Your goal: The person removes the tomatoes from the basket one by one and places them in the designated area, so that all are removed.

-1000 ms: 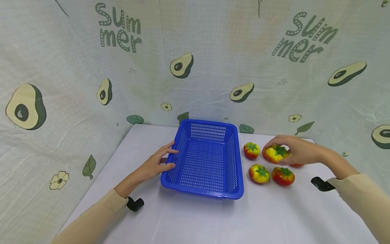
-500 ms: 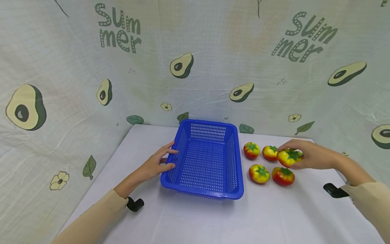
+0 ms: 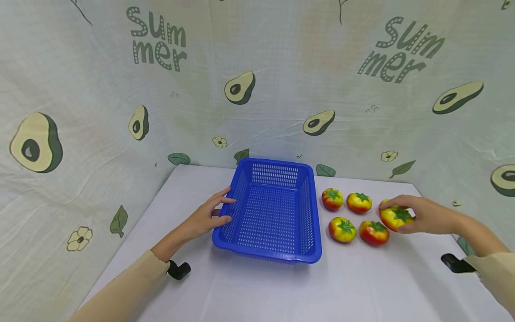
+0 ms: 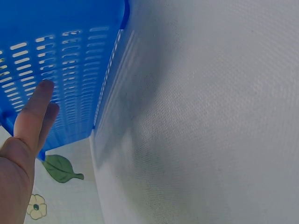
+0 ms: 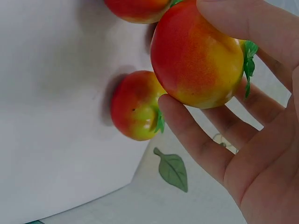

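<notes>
My right hand point(image 3: 426, 214) grips a red-and-yellow tomato point(image 3: 396, 218) with a green star-shaped top, at the table's right side. In the right wrist view, thumb and fingers hold this tomato point(image 5: 198, 60) by its sides; whether it touches the table, I cannot tell. To its left stand more tomatoes: one point(image 3: 332, 199) and another point(image 3: 359, 203) behind, one point(image 3: 342, 230) and another point(image 3: 374, 233) in front. With mostly straight fingers, my left hand point(image 3: 203, 218) rests at the left rim of a blue plastic basket point(image 3: 266, 256). Two of its fingers point(image 4: 33, 112) lie at the slotted outer wall.
A white cloth covers the table point(image 3: 257, 290). Behind and on both sides hangs a printed curtain point(image 3: 281, 89) with avocados and leaves. A black wrist mount point(image 3: 179, 270) sticks out by the left sleeve, another mount point(image 3: 458, 264) by the right.
My right hand has moved rightward and a little nearer with the gripped tomato, uncovering the back tomato it had hidden. The left hand and basket have stayed in place.
</notes>
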`<state>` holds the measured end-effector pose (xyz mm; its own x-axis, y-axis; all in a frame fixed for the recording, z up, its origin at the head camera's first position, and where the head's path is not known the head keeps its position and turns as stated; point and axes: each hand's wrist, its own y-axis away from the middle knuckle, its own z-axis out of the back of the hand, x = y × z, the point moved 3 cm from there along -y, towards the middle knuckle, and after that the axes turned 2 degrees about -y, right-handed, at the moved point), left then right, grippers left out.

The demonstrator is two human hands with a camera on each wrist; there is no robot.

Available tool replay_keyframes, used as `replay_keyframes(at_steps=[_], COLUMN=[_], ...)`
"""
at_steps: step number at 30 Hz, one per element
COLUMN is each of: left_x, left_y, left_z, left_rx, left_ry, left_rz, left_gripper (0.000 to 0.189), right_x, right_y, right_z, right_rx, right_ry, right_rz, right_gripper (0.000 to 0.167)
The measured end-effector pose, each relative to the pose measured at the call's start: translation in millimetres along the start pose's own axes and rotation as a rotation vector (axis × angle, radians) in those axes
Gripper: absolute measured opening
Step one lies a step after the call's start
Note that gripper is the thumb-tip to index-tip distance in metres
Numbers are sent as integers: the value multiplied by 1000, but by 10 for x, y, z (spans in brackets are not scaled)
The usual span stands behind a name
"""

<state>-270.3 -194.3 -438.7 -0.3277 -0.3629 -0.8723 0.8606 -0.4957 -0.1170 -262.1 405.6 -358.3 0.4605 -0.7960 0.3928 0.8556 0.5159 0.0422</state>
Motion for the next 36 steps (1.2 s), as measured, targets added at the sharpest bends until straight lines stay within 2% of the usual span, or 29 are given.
replay_keyframes(at_steps=[9,23,30,36], left_x=[-15,-21,-22,-19], left_y=[9,13,9,6], left_z=[5,4,3,7], left_rx=[2,8,6,-2], left_ry=[10,27,19,-1], left_rz=[5,14,20,12], left_gripper=[55,56,56,55], right_x=[-191,-313,-372,-409], right_y=[55,110,146,150], right_z=[-83,-212,-306,-343], right_rx=[15,36,75,65], right_ry=[19,34,-31,-33], right_rz=[-28,-69,-93,-89], right_gripper=[57,60,58,57])
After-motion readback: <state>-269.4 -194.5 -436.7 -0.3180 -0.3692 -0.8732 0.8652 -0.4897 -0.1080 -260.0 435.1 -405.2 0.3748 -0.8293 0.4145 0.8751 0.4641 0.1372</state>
